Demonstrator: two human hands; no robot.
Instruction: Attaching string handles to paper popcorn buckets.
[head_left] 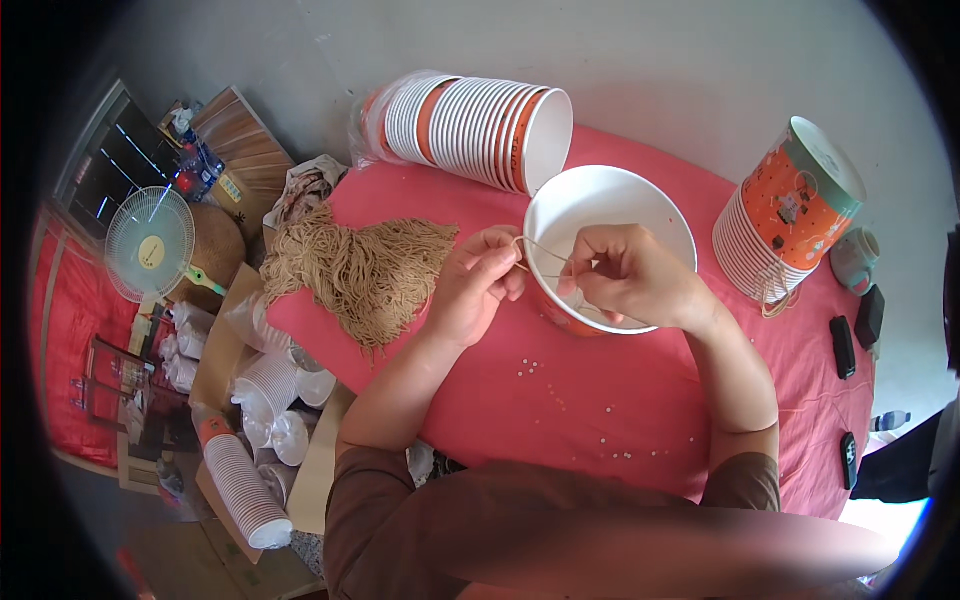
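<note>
In the middle of the red-covered table stands an open paper bucket (668,205), white inside with an orange outer wall. Over its near left rim my left hand (478,285) pinches one side of a thin tan cord (545,248). The cord bends in a loop across to my right hand (640,272), whose fingers are closed on it above the bucket's mouth. Whether the cord passes through the bucket wall is hidden by my hands. Left of my left hand lies a thick bundle of tan cords (360,268).
A stack of nested paper buckets (465,130) lies along the wall. At right stands an upside-down bucket stack (790,215) with cords hanging. Small white dots (528,367) dot the red cloth (560,430). Dark objects (843,347) sit near the right edge; a carton (225,350) of cups is left.
</note>
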